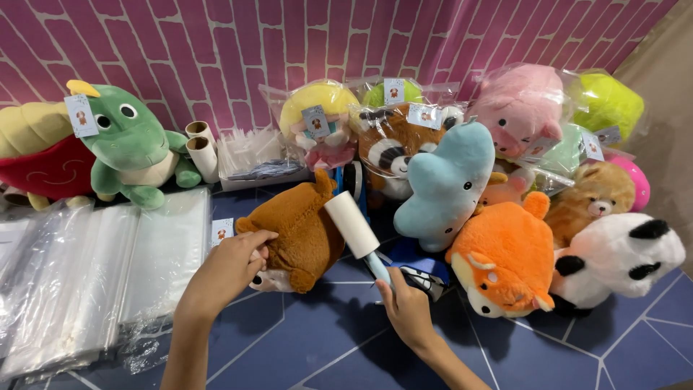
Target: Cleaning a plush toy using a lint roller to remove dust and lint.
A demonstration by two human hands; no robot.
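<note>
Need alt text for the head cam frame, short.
Seen from above, a left hand steadies a brown plush toy on a blue floor while the right hand holds a lint roller against it. Stacked clear plastic bags lie to the left, and more plush animals, some bagged, pile against a pink brick-pattern wall.

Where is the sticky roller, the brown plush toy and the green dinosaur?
lint roller (351, 224), head view, on its white roll.
brown plush toy (307, 235), head view, middle of its brown body.
green dinosaur plush (136, 141), head view, on its face.
</note>
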